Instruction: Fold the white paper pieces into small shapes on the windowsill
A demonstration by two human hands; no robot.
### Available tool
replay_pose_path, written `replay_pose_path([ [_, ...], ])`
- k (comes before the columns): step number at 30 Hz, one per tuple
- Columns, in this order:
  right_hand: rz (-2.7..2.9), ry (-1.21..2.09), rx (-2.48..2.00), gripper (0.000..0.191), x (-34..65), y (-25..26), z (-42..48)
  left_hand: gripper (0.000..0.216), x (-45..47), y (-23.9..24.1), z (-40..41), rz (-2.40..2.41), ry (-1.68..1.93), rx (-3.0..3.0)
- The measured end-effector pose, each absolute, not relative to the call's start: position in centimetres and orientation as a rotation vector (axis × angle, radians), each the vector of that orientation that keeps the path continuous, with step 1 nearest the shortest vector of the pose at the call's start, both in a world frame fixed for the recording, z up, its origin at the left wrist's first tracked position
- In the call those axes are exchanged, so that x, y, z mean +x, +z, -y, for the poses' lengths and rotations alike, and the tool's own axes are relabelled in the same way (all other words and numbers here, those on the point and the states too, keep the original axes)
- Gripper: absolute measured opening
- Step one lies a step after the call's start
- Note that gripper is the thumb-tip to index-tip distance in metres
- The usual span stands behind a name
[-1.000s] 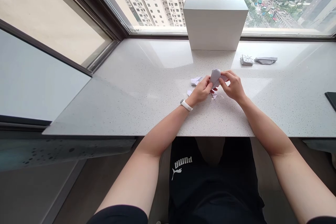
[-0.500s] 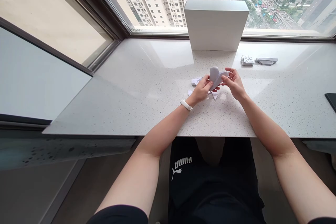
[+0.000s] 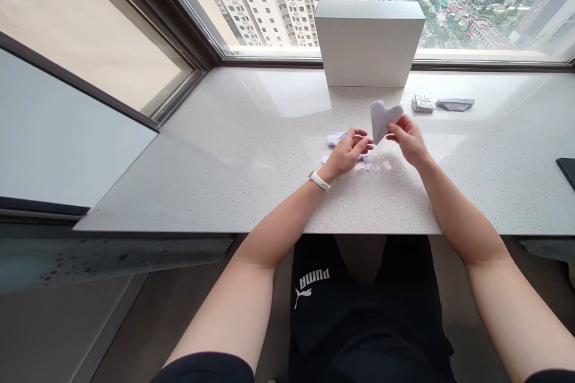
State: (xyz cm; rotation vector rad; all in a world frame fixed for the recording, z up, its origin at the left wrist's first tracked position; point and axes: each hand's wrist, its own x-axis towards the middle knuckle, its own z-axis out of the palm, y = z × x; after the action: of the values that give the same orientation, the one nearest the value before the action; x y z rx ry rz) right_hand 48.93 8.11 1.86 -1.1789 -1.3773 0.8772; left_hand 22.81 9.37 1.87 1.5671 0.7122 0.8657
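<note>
A white folded paper heart (image 3: 383, 118) is pinched at its right side by my right hand (image 3: 408, 139), raised over the counter. My left hand (image 3: 349, 151) is just left of the heart's lower tip, its fingers apart and holding nothing. Under and beside that hand lie other folded white paper pieces: one folded paper (image 3: 335, 139) at its upper left, and another with a pointed end (image 3: 367, 163) showing below the fingers. My left hand covers part of both.
At the back, a white box (image 3: 371, 45) stands upright against the window. To its right lie a square folded paper piece (image 3: 423, 103) and a long folded paper piece (image 3: 456, 105). A dark flat object (image 3: 568, 171) sits at the right edge of the speckled counter (image 3: 215, 155).
My left hand has let go of the paper heart. My right hand has lifted it up and to the right, and the heart now stands clear of the left fingers.
</note>
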Motion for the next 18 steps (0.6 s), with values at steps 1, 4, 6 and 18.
replay_pose_path([
  [1,1.344,0.840,-1.205,0.047,50.2,2.0,-8.5,0.028,22.7,2.0,-9.3,-0.731,0.880,1.583],
  [4,1.163,0.751,-1.312,0.044,54.4,2.1,-9.2,0.029,22.5,2.1,-9.4,-0.767,0.929,1.610],
  [6,1.052,0.745,-1.404,0.043,56.8,2.0,-9.3,0.030,22.4,2.2,-9.5,-0.772,0.960,1.619],
  [18,1.073,0.316,-1.877,0.035,61.5,1.1,-8.8,0.031,22.1,2.3,-9.7,-0.814,0.983,1.668],
])
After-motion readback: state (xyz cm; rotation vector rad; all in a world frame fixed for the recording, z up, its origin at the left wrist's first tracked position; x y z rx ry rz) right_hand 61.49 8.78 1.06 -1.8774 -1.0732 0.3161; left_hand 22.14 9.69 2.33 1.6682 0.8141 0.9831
